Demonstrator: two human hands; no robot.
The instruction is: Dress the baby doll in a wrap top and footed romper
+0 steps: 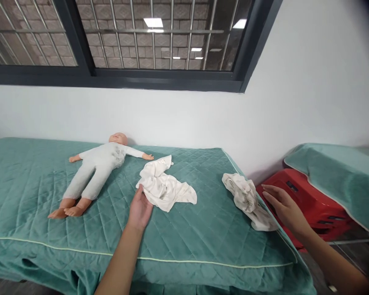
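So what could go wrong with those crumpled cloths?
The greyish cloth lies right along the edge of the bed, so it might slide off beside the red plastic object. The open right hand is close by and could knock it.

The white cloth is bunched up, with the left hand at one edge; a tug there might just crumple it more.
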